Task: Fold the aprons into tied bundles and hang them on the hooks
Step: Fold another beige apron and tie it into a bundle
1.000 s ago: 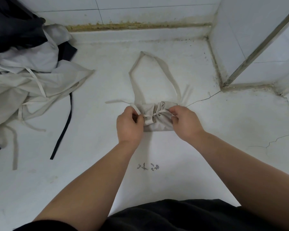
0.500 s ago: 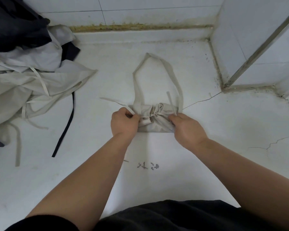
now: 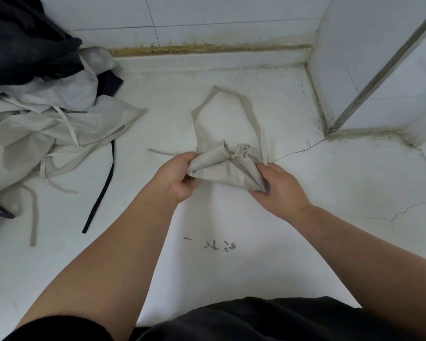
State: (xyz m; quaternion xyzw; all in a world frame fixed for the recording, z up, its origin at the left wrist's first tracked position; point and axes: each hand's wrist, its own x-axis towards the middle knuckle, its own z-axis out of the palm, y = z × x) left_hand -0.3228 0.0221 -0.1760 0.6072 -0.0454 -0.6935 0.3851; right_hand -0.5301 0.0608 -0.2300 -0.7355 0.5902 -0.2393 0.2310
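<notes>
From the head view, we see the left hand (image 3: pixel 180 178) and the right hand (image 3: pixel 278 188) holding the folded apron bundle (image 3: pixel 224 168) between them. The left fingers (image 3: pixel 188 184) are curled round its left end, with the thumb on top. The right fingers (image 3: pixel 261 190) pinch its near right corner. Half a second ago both hands were pulling the tie ends at the knot and the bundle lay flat on the tabletop (image 3: pixel 330 193). Now they have let the ties go, moved out to the two ends, and tipped the bundle up so its near edge is off the surface. The cinched pucker (image 3: pixel 241 151) sits on the side away from us, just past the fingers, and we cannot make out the knot itself.

The neck loop (image 3: pixel 246 104) lies flat beyond the fingers, attached to the bundle. One loose tie end (image 3: pixel 161 152) trails out just left of the left fingers, and another (image 3: pixel 264 146) stands just beyond the right fingers.

We judge that tying is finished for this apron and the pick-up has begun. What remains is carrying it to a hook, probably by the neck loop, but no hook is in view. The pile of unfolded aprons (image 3: pixel 59 124), well off to the left of the left fingers, suggests more bundles are still to be made.
</notes>
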